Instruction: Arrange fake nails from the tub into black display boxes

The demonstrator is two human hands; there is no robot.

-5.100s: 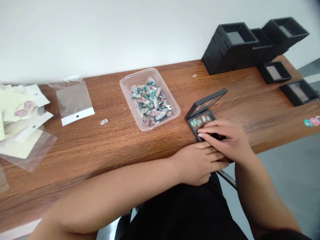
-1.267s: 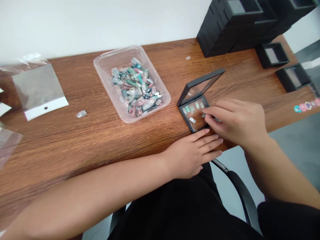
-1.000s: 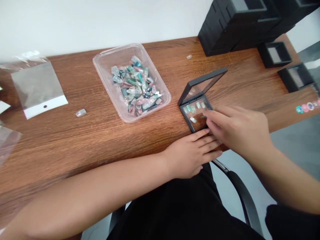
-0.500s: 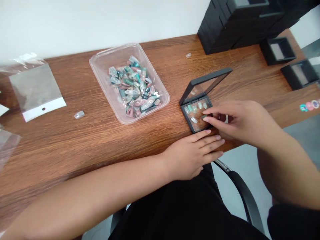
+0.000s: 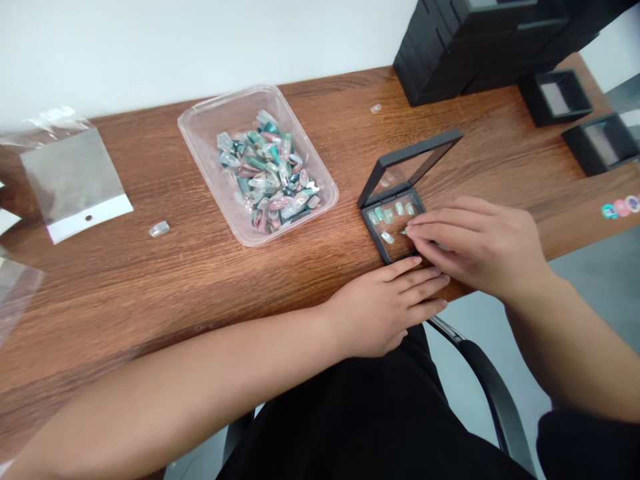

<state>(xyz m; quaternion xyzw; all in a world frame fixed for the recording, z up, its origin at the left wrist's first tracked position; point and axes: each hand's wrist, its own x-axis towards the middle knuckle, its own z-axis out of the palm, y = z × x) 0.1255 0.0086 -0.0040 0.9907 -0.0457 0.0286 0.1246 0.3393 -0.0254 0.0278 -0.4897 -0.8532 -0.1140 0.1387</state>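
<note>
A small black display case (image 5: 377,237) with a windowed lid (image 5: 413,167) stands raised on the wooden table. Inside lie several pale green press-on nails (image 5: 389,215) in a row, with a glossy, lighter nail (image 5: 387,237) below them. My right hand (image 5: 480,243) reaches into the case from the right, its thumb and fingers pinched together. The tip of a green press-on nail (image 5: 404,232) pokes out at those fingertips; the rest is hidden. My left hand (image 5: 387,307) lies flat, fingers stretched along the table edge just below the case's front.
A clear plastic tub (image 5: 200,143) holds many mixed nails. Loose nails (image 5: 159,229) lie on the table (image 5: 175,280). Clear bags (image 5: 75,177) are at left. Black boxes (image 5: 480,60) are stacked at the back right, with two open trays (image 5: 563,100) beside them. Round stickers (image 5: 620,208) sit far right.
My right hand has rolled inward, and its fingers have come closer together, covering more of the green nail. My left hand stays in place.
</note>
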